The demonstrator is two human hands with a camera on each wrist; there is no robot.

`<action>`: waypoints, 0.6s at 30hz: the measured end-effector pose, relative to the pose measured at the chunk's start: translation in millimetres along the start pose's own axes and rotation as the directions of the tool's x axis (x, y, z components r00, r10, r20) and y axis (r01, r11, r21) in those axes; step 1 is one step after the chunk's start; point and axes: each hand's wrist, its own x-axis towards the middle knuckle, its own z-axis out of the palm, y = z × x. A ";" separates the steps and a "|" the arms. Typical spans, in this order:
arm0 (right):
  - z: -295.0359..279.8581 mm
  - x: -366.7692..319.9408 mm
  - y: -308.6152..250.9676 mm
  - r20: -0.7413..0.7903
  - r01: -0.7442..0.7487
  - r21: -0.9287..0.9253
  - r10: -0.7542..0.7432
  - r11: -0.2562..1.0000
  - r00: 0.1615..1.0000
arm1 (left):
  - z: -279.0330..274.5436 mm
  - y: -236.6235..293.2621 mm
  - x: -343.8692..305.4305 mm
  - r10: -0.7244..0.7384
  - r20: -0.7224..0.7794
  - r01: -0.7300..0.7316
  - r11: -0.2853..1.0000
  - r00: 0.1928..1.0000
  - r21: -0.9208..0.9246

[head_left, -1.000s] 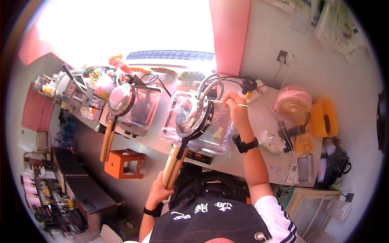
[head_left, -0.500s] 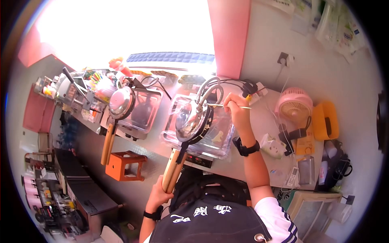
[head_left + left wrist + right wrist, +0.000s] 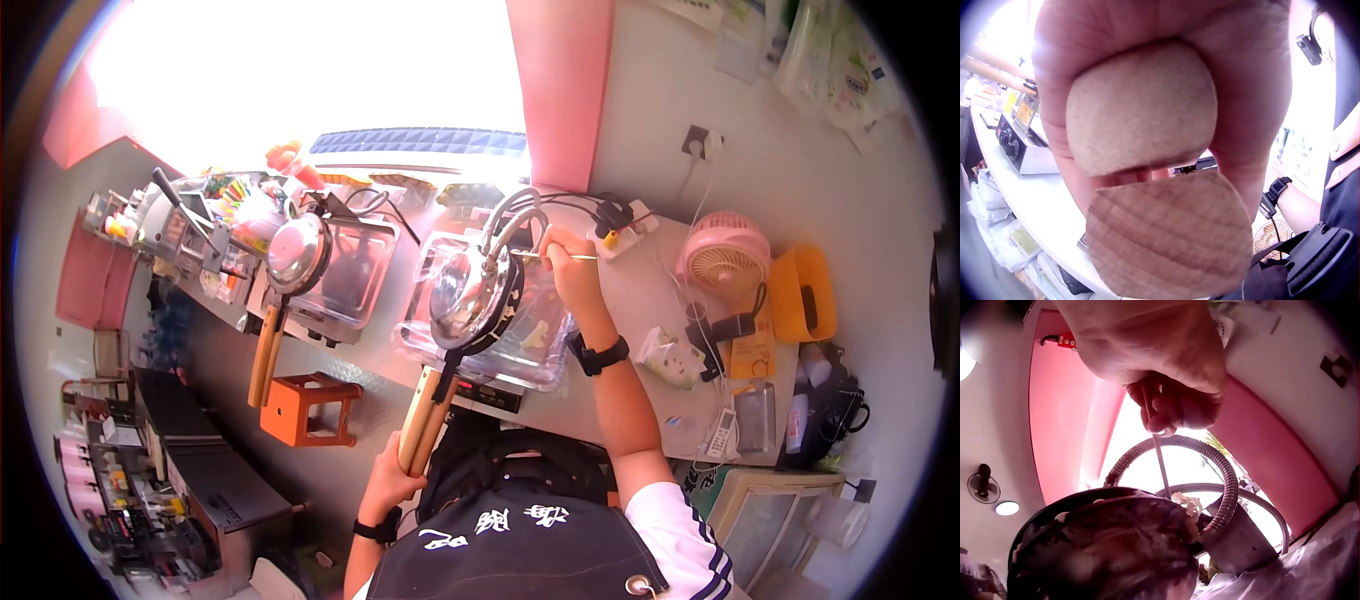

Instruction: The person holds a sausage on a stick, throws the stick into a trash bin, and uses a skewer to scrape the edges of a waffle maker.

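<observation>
A round, shiny hinged iron (image 3: 462,300), like a waffle iron, is closed over a plastic-covered base on the counter. Its two wooden handles (image 3: 426,420) point toward me, and my left hand (image 3: 393,476) grips both together. The left wrist view shows the square handle ends (image 3: 1169,234) against the palm. On the far right side of the iron, my right hand (image 3: 572,270) pinches a thin stick (image 3: 1161,465) whose tip reaches the rim near the hinge. Pale batter-like bits (image 3: 1188,503) cling there, beside a looped metal-sheathed cable (image 3: 1232,481).
To the left stands a second round iron (image 3: 297,250) with its own wooden handles. A pink fan (image 3: 725,255), a yellow bin (image 3: 803,295) and a tissue pack (image 3: 670,357) sit on the right of the counter. An orange stool (image 3: 310,410) is on the floor below.
My right hand has shifted slightly left toward the iron, and less of the stick's outer end shows than half a second ago. The left hand keeps its grip on the handles.
</observation>
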 end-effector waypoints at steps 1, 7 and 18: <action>2.9 3.2 0.4 0.006 0.021 0.012 -0.021 1.000 1.000 | 0.3 -1.2 0.3 0.006 -0.003 -0.006 1.000 1.000 0.005; -7.9 -1.4 -13.2 0.016 -0.055 -0.023 0.056 0.998 0.998 | 0.1 -1.7 1.6 0.018 0.001 -0.018 1.000 1.000 0.001; -15.0 -7.6 -21.8 0.014 -0.182 0.136 0.181 0.974 0.983 | -2.4 -16.3 5.8 0.083 0.036 -0.083 0.997 0.996 -0.005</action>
